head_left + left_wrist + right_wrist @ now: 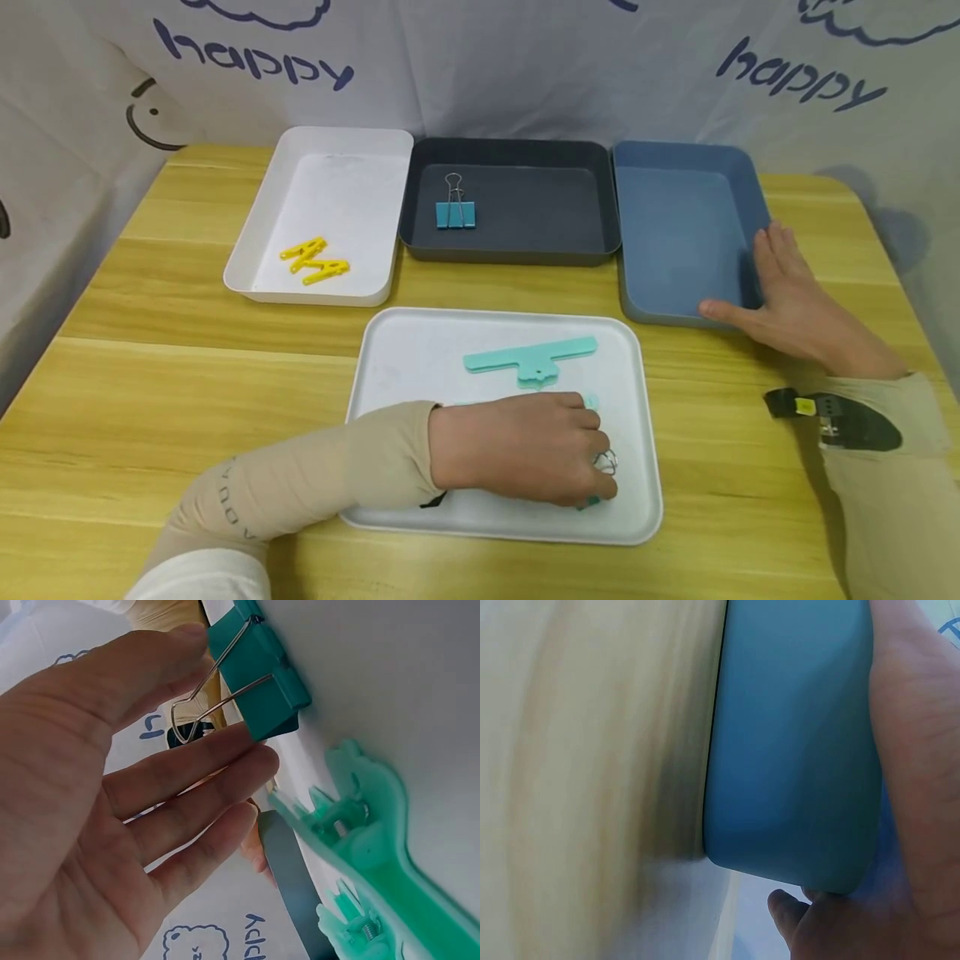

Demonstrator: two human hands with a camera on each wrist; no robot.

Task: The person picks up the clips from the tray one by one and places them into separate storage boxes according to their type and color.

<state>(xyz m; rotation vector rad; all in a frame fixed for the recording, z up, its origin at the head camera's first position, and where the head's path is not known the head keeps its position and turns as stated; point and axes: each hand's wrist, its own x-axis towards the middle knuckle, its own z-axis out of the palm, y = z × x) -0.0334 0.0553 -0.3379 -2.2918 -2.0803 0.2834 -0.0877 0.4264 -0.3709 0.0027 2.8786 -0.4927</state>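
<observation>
Over the right part of the light grey tray point(412, 358), my left hand point(517, 450) pinches a teal binder clip point(259, 675) between thumb and index finger, with its other fingers extended. The clip's wire handles point(606, 461) show beside the knuckles in the head view. Just behind the hand lies a mint-green wide sealing clip point(536, 358); another mint-green clip point(591, 402) is mostly hidden beneath the hand. At the near right corner of the blue tray point(675, 233), my right hand point(787, 304) rests on the rim with straight fingers and spread thumb.
A white tray point(330, 183) at the back left holds yellow clothespins point(322, 268). Between it and the blue tray stands a dark grey tray point(540, 200) with a blue-teal binder clip point(455, 214). The wooden table point(187, 358) meets a printed cloth point(510, 67) at the back.
</observation>
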